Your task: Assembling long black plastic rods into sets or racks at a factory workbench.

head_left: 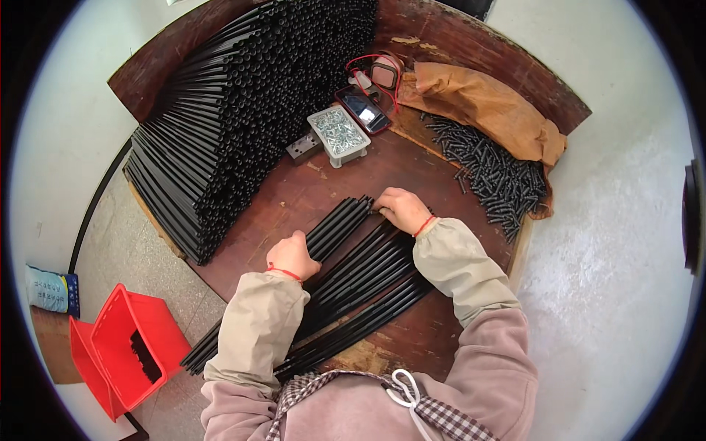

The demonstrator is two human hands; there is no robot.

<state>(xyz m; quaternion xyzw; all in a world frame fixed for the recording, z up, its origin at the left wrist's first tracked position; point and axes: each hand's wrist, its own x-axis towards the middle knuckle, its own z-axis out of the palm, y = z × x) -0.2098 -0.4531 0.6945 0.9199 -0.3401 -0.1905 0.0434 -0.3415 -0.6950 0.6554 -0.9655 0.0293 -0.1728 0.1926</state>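
Observation:
My left hand (293,256) is closed around a bundle of thin black tubes (340,225), which slants from the lower left up toward the middle of the table. At the bundle's far end, the fingers of my right hand (401,209) are pinched together against the tube tips. Whatever sits between those fingertips is too small to make out. More black tubes (360,275) lie side by side on the table, under my right wrist and between my forearms.
A tall stack of black tubes (250,117) fills the back left. Behind my hands stand a grey tub (347,157) of small metal pieces, a metal block (303,148) and a phone (362,109). Small black ribbed pieces (500,173) spill from brown cloth (478,103). Red bins (165,327) stand lower left.

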